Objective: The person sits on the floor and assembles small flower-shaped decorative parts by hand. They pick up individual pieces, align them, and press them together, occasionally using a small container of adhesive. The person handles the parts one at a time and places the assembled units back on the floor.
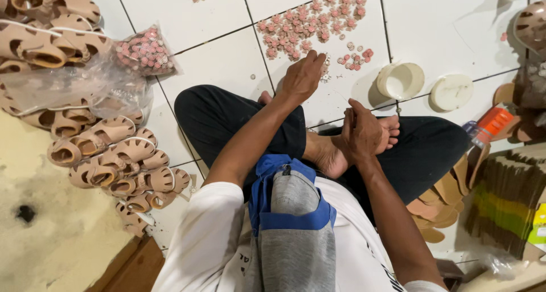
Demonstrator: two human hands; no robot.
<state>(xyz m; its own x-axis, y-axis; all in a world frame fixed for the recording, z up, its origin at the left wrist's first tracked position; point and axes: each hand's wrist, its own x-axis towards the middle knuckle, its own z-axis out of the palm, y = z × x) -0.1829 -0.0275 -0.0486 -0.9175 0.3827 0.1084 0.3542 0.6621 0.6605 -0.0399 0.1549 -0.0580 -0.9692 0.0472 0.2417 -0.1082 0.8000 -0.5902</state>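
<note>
On white tiled floor [216, 59]: tan sandal pile [108, 155] far left, pink flower trims [307, 27] spread ahead of person. Left hand [301, 76] reaches fwd, fingers curled down onto trims' near edge. Right hand [361, 134] over foot, fingertips pinched; item too small to ID.

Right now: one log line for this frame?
left hand: reaching into pink flower pieces on tile floor | right hand: near own foot, contents unclear

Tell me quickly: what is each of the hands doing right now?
Left hand: reaching down to the pink flower pieces on the floor, fingers bent; any grip is hidden.
Right hand: closed near the foot; contents cannot be told.
</note>
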